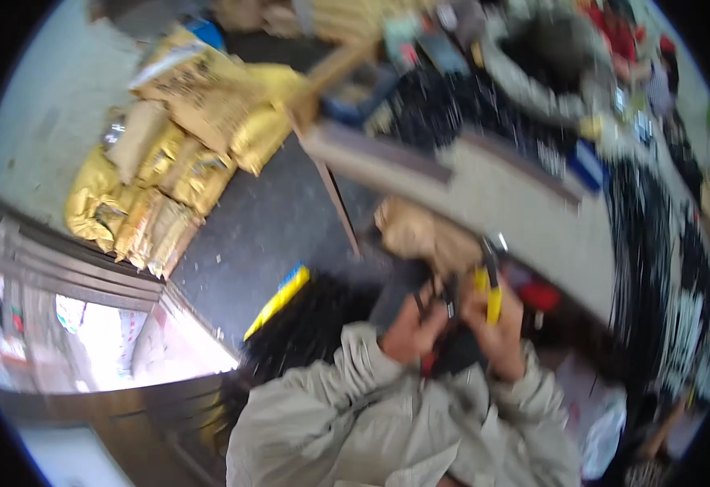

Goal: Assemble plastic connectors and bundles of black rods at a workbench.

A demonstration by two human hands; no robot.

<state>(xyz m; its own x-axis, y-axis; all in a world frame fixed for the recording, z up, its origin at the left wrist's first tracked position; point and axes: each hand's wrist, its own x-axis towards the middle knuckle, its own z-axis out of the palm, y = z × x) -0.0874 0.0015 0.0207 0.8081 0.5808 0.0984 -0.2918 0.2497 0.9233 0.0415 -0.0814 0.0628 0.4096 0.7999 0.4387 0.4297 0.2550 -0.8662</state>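
Both my hands are close together in front of my body, blurred by motion. My left hand has its fingers closed around a small dark piece, whose kind is too blurred to tell. My right hand grips yellow-handled pliers, their dark metal head pointing away from me toward the table edge. Just beyond the hands lies a crumpled brown paper bag.
A light-topped table runs ahead and to the right, with bundles of black strips on it. Yellow and brown sacks are piled on the far left. Beside my left arm lie black strips and a yellow-blue object. Another person is across the table.
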